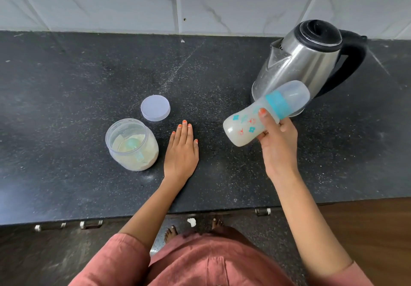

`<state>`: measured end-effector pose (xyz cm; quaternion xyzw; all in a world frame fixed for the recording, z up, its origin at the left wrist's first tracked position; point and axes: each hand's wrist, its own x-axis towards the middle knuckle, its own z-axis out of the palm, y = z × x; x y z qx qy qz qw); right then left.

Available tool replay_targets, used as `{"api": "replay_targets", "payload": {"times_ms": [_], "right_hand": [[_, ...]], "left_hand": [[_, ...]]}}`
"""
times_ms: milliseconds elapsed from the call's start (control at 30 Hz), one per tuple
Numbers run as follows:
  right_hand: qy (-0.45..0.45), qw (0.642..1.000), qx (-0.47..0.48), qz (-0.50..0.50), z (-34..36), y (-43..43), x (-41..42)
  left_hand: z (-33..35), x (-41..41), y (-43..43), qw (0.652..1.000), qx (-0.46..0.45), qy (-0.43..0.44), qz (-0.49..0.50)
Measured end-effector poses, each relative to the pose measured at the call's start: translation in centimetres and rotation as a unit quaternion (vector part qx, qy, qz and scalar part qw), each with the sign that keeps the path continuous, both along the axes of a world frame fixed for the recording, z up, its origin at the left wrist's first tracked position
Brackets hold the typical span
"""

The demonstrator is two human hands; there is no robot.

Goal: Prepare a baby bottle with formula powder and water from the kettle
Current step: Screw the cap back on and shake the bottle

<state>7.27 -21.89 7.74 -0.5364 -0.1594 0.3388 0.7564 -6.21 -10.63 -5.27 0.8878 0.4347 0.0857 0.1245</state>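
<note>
My right hand (278, 145) grips a baby bottle (246, 125) and holds it tilted above the counter, base to the lower left. The bottle has a blue collar and a clear cap and is filled with milky white liquid. Just behind it stands a steel kettle (304, 58) with a black lid and handle, spout to the left. My left hand (182, 152) lies flat on the black counter (66, 85), fingers straight. Left of it stands an open clear jar of formula powder (133, 150) with a pale green scoop inside. The jar's lid (155, 107) lies behind it.
A white tiled wall runs along the back of the counter. The counter's front edge is close to my body, with metal drawer handles (91, 224) below it. My bare feet stand on the dark floor.
</note>
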Motion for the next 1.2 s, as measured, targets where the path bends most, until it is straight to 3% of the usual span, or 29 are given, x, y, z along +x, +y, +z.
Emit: {"api": "replay_targets", "payload": {"times_ms": [200, 367, 567, 733, 800, 933, 1100, 1200], "right_hand": [[-0.093, 0.981, -0.093, 0.141, -0.6, -1.1, -1.9], [0.027, 1.000, 0.013, -0.006, 0.2, -0.1, -0.2], [-0.058, 0.984, -0.121, 0.116, -1.2, -0.8, -1.9], [0.079, 0.996, 0.040, -0.024, -0.4, 0.0, -0.1], [0.058, 0.998, 0.012, 0.005, -0.7, -0.1, -0.6], [-0.065, 0.983, -0.105, 0.138, -1.7, -1.1, -1.5], [0.009, 1.000, 0.028, -0.006, -0.5, -0.2, 0.7], [-0.032, 0.999, -0.026, 0.015, -0.9, -0.2, -0.2]], "left_hand": [[-0.2, 0.0, 0.0, 1.000, 0.001, 0.009, 0.000], [-0.1, 0.0, 0.0, 1.000, 0.010, 0.003, -0.001], [-0.2, -0.1, 0.0, 1.000, 0.011, 0.002, -0.001], [-0.1, 0.0, 0.1, 1.000, 0.004, 0.010, 0.000], [-0.1, 0.0, 0.1, 1.000, 0.008, 0.008, -0.003], [-0.3, -0.1, 0.1, 1.000, 0.008, 0.003, -0.002], [-0.2, 0.0, 0.0, 1.000, 0.011, -0.003, 0.000], [-0.2, 0.0, 0.1, 1.000, 0.011, 0.002, -0.001]]}}
